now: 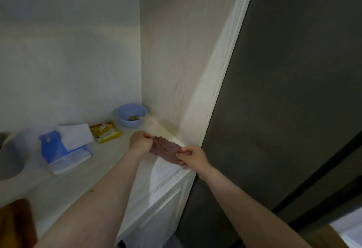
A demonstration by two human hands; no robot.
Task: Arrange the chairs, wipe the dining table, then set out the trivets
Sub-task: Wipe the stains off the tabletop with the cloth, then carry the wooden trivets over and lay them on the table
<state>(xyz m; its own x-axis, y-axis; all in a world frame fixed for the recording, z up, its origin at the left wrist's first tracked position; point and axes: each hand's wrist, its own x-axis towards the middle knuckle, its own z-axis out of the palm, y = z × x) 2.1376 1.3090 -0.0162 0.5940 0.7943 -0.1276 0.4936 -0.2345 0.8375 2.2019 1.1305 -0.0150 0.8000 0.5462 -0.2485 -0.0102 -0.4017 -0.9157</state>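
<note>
A folded brownish-mauve cloth (166,148) hangs stretched between both my hands, just above the right end of a pale wood-grain counter (109,161). My left hand (140,142) pinches its far left edge. My right hand (193,157) pinches its near right edge. The cloth's lower part is partly hidden behind my right fingers. No chairs, dining table or trivets are in view.
On the counter stand a blue bowl (131,114) in the back corner, a yellow snack packet (104,131) and a blue tissue pack (65,146). A grey round object (8,161) sits at the left edge. A tall dark panel (284,90) rises on the right beside the white cabinet (162,204).
</note>
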